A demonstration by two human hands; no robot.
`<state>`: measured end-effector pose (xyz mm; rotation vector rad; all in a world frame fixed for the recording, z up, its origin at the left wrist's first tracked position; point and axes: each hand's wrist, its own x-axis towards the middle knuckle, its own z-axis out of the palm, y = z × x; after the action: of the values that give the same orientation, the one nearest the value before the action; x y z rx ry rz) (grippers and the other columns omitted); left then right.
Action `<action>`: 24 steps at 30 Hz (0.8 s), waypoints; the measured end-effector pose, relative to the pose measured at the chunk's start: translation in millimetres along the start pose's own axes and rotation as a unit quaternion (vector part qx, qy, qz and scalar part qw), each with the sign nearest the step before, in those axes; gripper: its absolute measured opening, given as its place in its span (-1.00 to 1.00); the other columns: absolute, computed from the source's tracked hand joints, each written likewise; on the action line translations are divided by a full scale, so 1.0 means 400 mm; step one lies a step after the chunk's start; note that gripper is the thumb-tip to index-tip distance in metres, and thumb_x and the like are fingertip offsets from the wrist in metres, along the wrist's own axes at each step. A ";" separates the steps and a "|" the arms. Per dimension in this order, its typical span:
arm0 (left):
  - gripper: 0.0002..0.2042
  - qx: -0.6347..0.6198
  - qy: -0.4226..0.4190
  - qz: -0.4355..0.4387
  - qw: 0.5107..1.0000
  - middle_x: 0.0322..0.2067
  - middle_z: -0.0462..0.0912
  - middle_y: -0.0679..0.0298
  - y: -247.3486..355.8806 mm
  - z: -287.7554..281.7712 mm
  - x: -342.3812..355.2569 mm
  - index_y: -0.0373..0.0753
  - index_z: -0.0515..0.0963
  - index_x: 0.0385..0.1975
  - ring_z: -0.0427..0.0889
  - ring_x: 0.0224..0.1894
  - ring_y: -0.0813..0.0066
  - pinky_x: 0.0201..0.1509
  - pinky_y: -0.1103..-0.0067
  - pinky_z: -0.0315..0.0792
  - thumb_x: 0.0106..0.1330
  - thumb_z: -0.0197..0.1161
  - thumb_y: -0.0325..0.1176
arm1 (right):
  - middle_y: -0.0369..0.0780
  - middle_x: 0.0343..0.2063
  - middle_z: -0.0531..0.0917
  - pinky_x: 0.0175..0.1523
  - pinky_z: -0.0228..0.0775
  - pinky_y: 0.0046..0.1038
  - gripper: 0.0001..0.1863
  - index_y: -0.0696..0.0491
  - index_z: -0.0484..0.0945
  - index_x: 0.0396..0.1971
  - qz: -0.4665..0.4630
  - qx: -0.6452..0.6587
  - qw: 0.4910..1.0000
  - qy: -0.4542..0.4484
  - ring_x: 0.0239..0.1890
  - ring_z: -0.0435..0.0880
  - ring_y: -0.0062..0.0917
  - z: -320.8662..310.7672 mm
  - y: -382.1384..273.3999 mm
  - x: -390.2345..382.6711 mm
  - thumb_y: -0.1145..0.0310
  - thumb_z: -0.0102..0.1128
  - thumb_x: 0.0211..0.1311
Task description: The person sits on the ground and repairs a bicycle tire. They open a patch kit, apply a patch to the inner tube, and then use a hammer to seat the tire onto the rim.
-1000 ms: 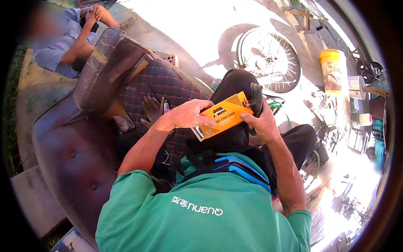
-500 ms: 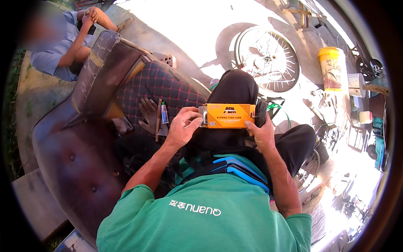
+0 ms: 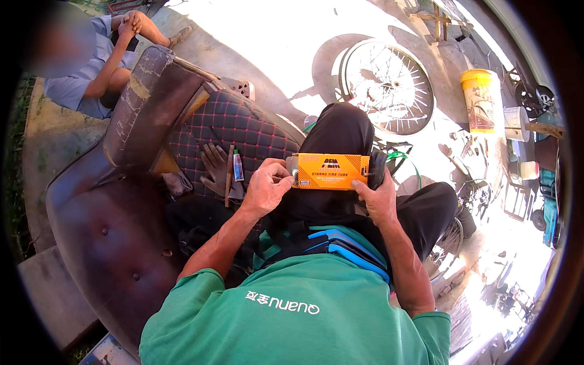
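head view: left hand (image 3: 265, 188) bunched at the orange box's left end, can't tell if gripping; right hand (image 3: 378, 198) holds the orange box (image 3: 328, 173)

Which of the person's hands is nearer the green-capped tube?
Left. The left hand is just right of the green-capped tube, at the left end of the orange box; the right hand is farther away, at its right end.

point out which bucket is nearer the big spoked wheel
The larger, yellow-topped bucket; the smaller white bucket is farther right, beyond it.
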<state>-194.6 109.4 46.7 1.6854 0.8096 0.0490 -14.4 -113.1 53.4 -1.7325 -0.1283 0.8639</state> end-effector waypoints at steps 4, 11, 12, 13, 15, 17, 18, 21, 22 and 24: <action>-0.78 -0.008 0.042 -0.026 0.999 0.03 0.52 0.12 -0.007 -0.047 0.004 -0.52 0.60 -0.31 0.68 -0.19 0.39 -0.09 0.52 0.58 0.28 0.31 -0.41 | -0.27 -0.36 0.65 -0.38 0.45 -0.60 -0.45 0.19 0.42 0.06 0.003 -0.008 1.000 0.006 -0.52 0.53 -0.70 -0.001 -0.006 -0.006 0.40 0.49 0.11; -0.86 0.021 0.041 0.089 0.995 -0.05 0.54 0.16 0.030 -0.004 0.011 -0.38 0.66 -0.27 0.66 -0.13 0.37 -0.07 0.50 0.60 0.26 0.33 -0.46 | -0.27 -0.35 0.65 -0.37 0.45 -0.61 -0.46 0.18 0.44 0.04 -0.009 -0.016 1.000 0.002 -0.52 0.52 -0.70 0.006 -0.004 -0.004 0.39 0.48 0.10; -0.86 -0.001 0.033 0.081 0.996 -0.05 0.54 0.16 0.024 0.000 0.019 -0.39 0.66 -0.27 0.66 -0.13 0.37 -0.06 0.50 0.60 0.25 0.33 -0.46 | -0.29 -0.34 0.65 -0.36 0.44 -0.63 -0.48 0.17 0.45 0.03 -0.010 -0.019 1.000 0.004 -0.52 0.51 -0.72 0.006 -0.001 -0.005 0.39 0.48 0.10; -0.88 -0.008 0.023 0.074 0.997 -0.06 0.54 0.16 0.022 -0.002 0.023 -0.40 0.64 -0.30 0.66 -0.14 0.37 -0.07 0.49 0.60 0.24 0.32 -0.48 | -0.30 -0.33 0.65 -0.36 0.43 -0.65 -0.49 0.15 0.46 0.02 -0.011 -0.022 1.000 0.005 -0.52 0.50 -0.74 0.005 0.001 -0.006 0.39 0.48 0.09; -0.90 0.000 0.033 0.067 0.997 -0.01 0.51 0.19 0.010 -0.015 0.032 -0.40 0.63 -0.31 0.62 -0.15 0.47 -0.06 0.54 0.55 0.25 0.32 -0.50 | -0.30 -0.33 0.65 -0.36 0.43 -0.65 -0.49 0.15 0.46 0.02 -0.010 -0.019 1.000 0.017 -0.52 0.50 -0.74 0.007 -0.005 -0.011 0.38 0.49 0.09; -0.89 -0.023 0.075 0.047 0.996 -0.07 0.53 0.20 0.001 -0.034 0.037 -0.40 0.62 -0.32 0.64 -0.16 0.46 -0.08 0.53 0.57 0.23 0.32 -0.49 | -0.30 -0.33 0.65 -0.36 0.43 -0.65 -0.48 0.15 0.46 0.02 -0.008 -0.014 1.000 0.022 -0.52 0.50 -0.74 0.008 -0.005 -0.012 0.38 0.49 0.09; -0.89 -0.084 0.097 0.028 0.991 -0.15 0.58 0.27 -0.015 -0.044 0.047 -0.38 0.61 -0.27 0.62 -0.21 0.55 -0.13 0.59 0.52 0.29 0.31 -0.48 | -0.30 -0.33 0.65 -0.36 0.43 -0.65 -0.48 0.15 0.46 0.02 -0.005 -0.010 1.000 0.023 -0.52 0.50 -0.74 0.006 -0.003 -0.014 0.38 0.49 0.10; -0.88 -0.159 0.085 -0.018 0.983 -0.31 0.64 0.35 -0.041 -0.072 0.045 -0.33 0.59 -0.19 0.58 -0.26 0.68 -0.16 0.67 0.48 0.39 0.27 -0.43 | -0.30 -0.34 0.65 -0.37 0.43 -0.65 -0.50 0.16 0.46 0.02 0.002 -0.012 1.000 0.018 -0.51 0.50 -0.73 0.007 -0.008 -0.020 0.39 0.48 0.11; -0.88 -0.166 0.078 -0.021 0.983 -0.30 0.64 0.35 -0.035 -0.069 0.041 -0.34 0.58 -0.18 0.58 -0.26 0.69 -0.16 0.67 0.47 0.39 0.27 -0.44 | -0.30 -0.34 0.64 -0.37 0.43 -0.65 -0.50 0.16 0.45 0.02 0.003 -0.014 1.000 0.015 -0.51 0.51 -0.73 0.009 -0.011 -0.021 0.40 0.47 0.12; -0.87 -0.179 0.065 -0.025 0.981 -0.28 0.63 0.35 -0.024 -0.053 0.029 -0.34 0.57 -0.16 0.57 -0.25 0.71 -0.16 0.69 0.47 0.39 0.27 -0.44 | -0.26 -0.34 0.65 -0.36 0.46 -0.60 -0.47 0.21 0.43 0.03 -0.002 -0.008 1.000 -0.003 -0.49 0.53 -0.69 0.011 -0.008 -0.017 0.40 0.48 0.10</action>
<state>-199.9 134.0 40.0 1.3319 0.8825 0.2573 -21.0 -111.8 58.9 -1.7444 -0.1434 0.8681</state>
